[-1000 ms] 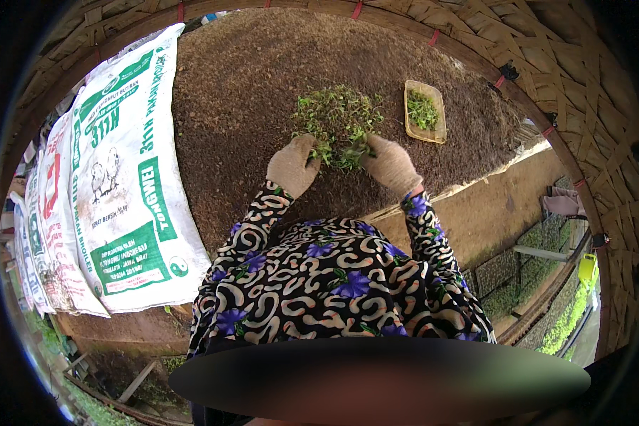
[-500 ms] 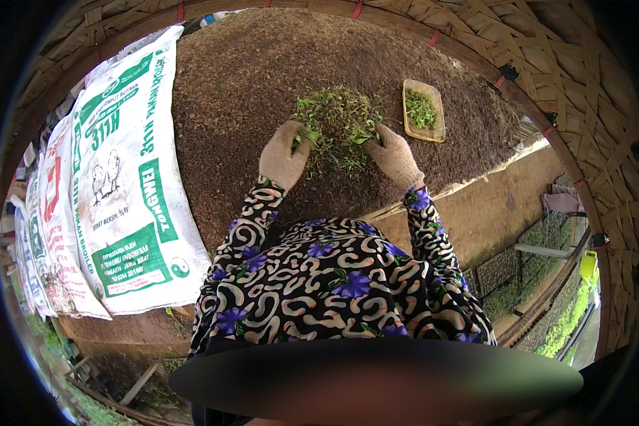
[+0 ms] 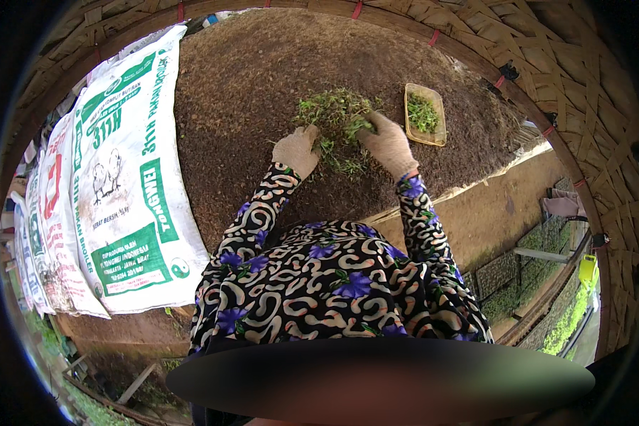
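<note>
A loose heap of small green seedlings (image 3: 326, 106) lies on dark brown soil (image 3: 234, 92), tangled with brownish bits. At its near left edge is my left hand (image 3: 295, 152) in a beige knit glove, its fingers curled in toward the heap. What those fingers hold, if anything, is hidden. My right hand (image 3: 390, 146), gloved alike, is over the heap's right side. Between its thumb and fingers is a small bunch of green seedlings (image 3: 358, 126). Right of that hand, a shallow yellowish tray (image 3: 428, 137) holds more cut or pulled greens (image 3: 422, 113).
White printed sacks (image 3: 142, 213) with green and red markings cover the left side of the bed. A pale edging strip (image 3: 468, 183) borders the soil at the right. Beyond it are a lower ledge (image 3: 440, 224) and wire netting (image 3: 504, 277). A woven hat brim (image 3: 547, 50) frames the top.
My right hand has moved slightly up and left over the heap with seedlings in its fingers. My left hand has shifted a little right and down, its fingers turned toward the heap.
</note>
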`<action>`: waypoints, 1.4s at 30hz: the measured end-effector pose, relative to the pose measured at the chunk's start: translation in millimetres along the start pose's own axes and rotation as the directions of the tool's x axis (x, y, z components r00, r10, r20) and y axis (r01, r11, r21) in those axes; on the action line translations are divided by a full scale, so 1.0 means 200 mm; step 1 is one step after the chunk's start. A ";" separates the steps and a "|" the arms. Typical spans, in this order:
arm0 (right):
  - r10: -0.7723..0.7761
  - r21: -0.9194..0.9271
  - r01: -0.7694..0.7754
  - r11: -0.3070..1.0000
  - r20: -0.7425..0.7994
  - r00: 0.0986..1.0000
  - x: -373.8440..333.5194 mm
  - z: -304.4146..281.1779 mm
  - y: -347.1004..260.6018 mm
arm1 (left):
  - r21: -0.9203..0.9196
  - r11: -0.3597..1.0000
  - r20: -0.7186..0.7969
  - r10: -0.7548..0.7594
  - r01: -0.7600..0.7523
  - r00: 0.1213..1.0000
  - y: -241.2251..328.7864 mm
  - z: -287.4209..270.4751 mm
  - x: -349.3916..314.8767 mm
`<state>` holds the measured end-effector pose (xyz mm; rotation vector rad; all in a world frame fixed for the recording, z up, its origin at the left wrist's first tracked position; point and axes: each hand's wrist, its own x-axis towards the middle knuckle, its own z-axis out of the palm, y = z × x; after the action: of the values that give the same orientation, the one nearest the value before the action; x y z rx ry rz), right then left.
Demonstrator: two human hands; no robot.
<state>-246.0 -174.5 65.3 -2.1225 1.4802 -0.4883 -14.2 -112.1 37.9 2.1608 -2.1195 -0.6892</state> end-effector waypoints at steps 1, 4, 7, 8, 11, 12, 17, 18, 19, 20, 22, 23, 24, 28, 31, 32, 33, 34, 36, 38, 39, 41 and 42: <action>0.015 0.273 -0.006 0.962 -0.032 0.999 -0.01 -0.02 0.03 | -0.085 0.996 -0.065 0.004 -0.010 0.998 -0.01 -0.01 -0.01; 0.073 0.284 -0.045 0.958 -0.087 0.994 -0.01 -0.06 0.08 | -0.349 0.935 -0.294 -0.048 -0.061 0.955 -0.05 -0.08 -0.07; -0.006 0.022 0.009 1.000 -0.125 0.992 -0.09 -0.09 0.08 | -0.575 0.813 -0.382 -0.165 -0.094 0.909 -0.10 -0.18 -0.14; 0.040 0.047 -0.038 0.998 -0.041 0.998 -0.11 -0.09 0.06 | -0.584 0.804 -0.443 -0.205 -0.108 0.873 -0.10 -0.19 -0.18; 0.012 -0.019 -0.010 1.000 0.142 0.990 -0.21 -0.04 -0.02 | -0.548 0.829 -0.437 -0.167 -0.115 0.884 -0.10 -0.18 -0.24; 0.040 -0.112 -0.013 0.994 0.242 0.970 -0.24 -0.02 -0.04 | -0.410 0.897 -0.463 -0.050 -0.164 0.885 -0.10 -0.16 -0.26; -0.012 -0.270 0.097 0.958 0.302 0.953 -0.27 0.05 -0.12 | -0.079 0.991 -0.054 0.103 -0.107 0.993 0.01 0.05 -0.28; -0.020 -0.228 0.084 0.970 0.270 0.963 -0.27 0.04 -0.12 | 0.056 0.989 0.025 0.132 -0.133 0.991 0.01 0.07 -0.27; 0.018 -0.210 0.038 0.977 0.258 0.966 -0.25 0.02 -0.12 | 0.041 0.992 0.032 0.120 -0.121 0.992 0.00 0.08 -0.25; 0.024 -0.171 0.016 0.985 0.229 0.973 -0.24 0.01 -0.12 | 0.035 0.995 0.076 0.092 -0.095 0.993 -0.01 0.08 -0.24; 0.004 -0.103 0.005 0.995 0.094 0.996 -0.21 -0.02 -0.12 | -0.009 0.999 0.098 0.035 -0.035 0.995 -0.05 0.07 -0.21; -0.012 -0.058 0.013 0.998 0.015 1.000 -0.20 -0.02 -0.13 | -0.068 0.997 0.002 0.022 -0.021 1.000 -0.09 0.05 -0.22; -0.037 -0.056 0.036 0.998 -0.015 0.999 -0.19 -0.01 -0.14 | -0.171 0.985 -0.067 -0.048 0.036 0.997 -0.13 0.03 -0.22; -0.153 -0.124 0.175 0.977 0.167 0.974 -0.15 0.11 -0.22 | -0.305 0.940 -0.217 -0.226 0.154 0.950 -0.24 -0.04 -0.24; -0.139 -0.284 0.248 0.926 0.354 0.925 -0.10 0.20 -0.29 | -0.287 0.944 -0.153 -0.213 0.163 0.965 -0.25 -0.06 -0.25; -0.150 -0.280 0.257 0.925 0.352 0.924 -0.08 0.21 -0.29 | -0.256 0.950 -0.139 -0.220 0.179 0.966 -0.23 -0.05 -0.25; -0.161 -0.277 0.266 0.923 0.349 0.923 -0.05 0.21 -0.29 | -0.247 0.957 -0.151 -0.196 0.155 0.969 -0.22 -0.04 -0.26; -0.172 -0.274 0.273 0.922 0.343 0.924 -0.04 0.22 -0.29 | -0.236 0.965 -0.184 -0.163 0.118 0.969 -0.21 -0.03 -0.28; -0.163 -0.081 0.183 0.980 0.214 0.963 -0.02 0.18 -0.25 | -0.208 0.976 -0.206 -0.114 0.070 0.972 -0.21 0.00 -0.31; -0.081 0.138 0.067 0.988 0.102 0.991 -0.01 0.13 -0.17 | -0.226 0.971 -0.170 -0.114 0.074 0.979 -0.21 0.01 -0.32; -0.006 0.264 -0.016 0.964 0.083 0.997 -0.01 0.10 -0.13 | -0.233 0.969 -0.142 -0.122 0.087 0.982 -0.22 0.02 -0.32; 0.120 0.442 -0.152 0.884 0.099 0.988 -0.04 0.04 -0.05 | -0.188 0.979 -0.093 -0.098 0.079 0.991 -0.21 0.01 -0.30; 0.026 0.309 -0.012 0.951 -0.041 0.999 -0.08 0.02 -0.01 | -0.163 0.984 -0.062 -0.090 0.079 0.994 -0.21 0.00 -0.28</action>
<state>-249.3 -157.7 63.2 -1.8613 1.3469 -0.7146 26.5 -55.9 39.2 2.1659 -1.8791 -0.7518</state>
